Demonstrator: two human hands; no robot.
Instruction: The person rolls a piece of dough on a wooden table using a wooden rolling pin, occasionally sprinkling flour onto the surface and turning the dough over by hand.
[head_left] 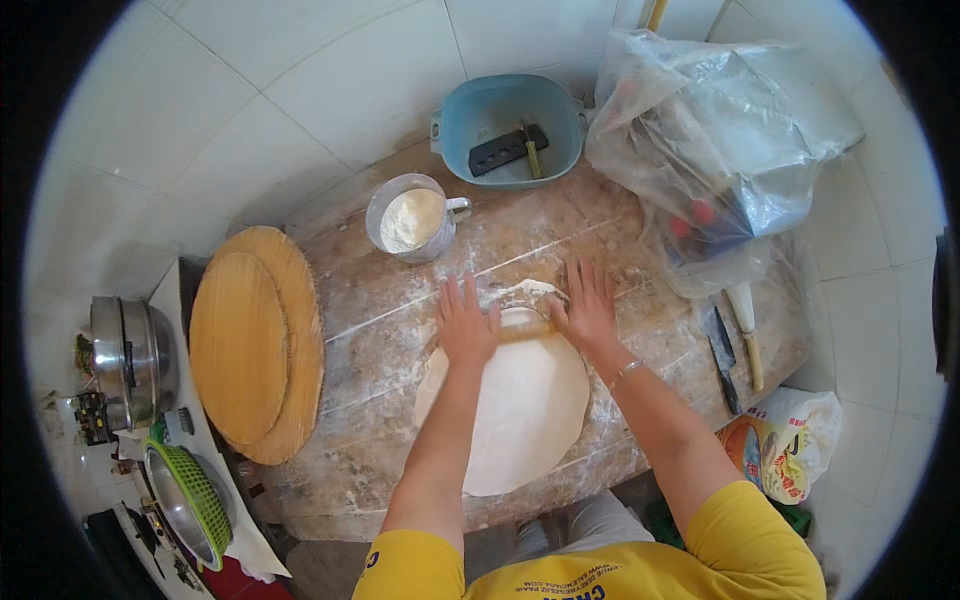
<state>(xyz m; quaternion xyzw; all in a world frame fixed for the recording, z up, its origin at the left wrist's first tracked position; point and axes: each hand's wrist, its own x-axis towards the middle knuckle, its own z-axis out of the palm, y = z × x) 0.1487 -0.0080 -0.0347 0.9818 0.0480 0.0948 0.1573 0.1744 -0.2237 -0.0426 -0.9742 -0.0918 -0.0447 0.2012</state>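
A wide, pale sheet of rolled dough (520, 420) lies on the floured wooden table, its near edge close to the table's front. Across its far part sits a wooden rolling pin (525, 332), whose middle shows between my hands. My left hand (467, 322) rests on the pin's left end with its fingers stretched forward. On the right end lies my right hand (588, 306), fingers extended and thumb pointing inward. Both palms press on the pin without wrapping round it, and they hide its ends. Loose flour (530, 289) is scattered just beyond the pin.
A clear jug of flour (412, 222) stands beyond my left hand. Behind is a blue basin (510, 95) holding a black slotted tool. Round wooden boards (240, 345) lean at left. At right are a plastic-covered pile (730, 140), a knife (722, 355) and a pale-handled tool (748, 330).
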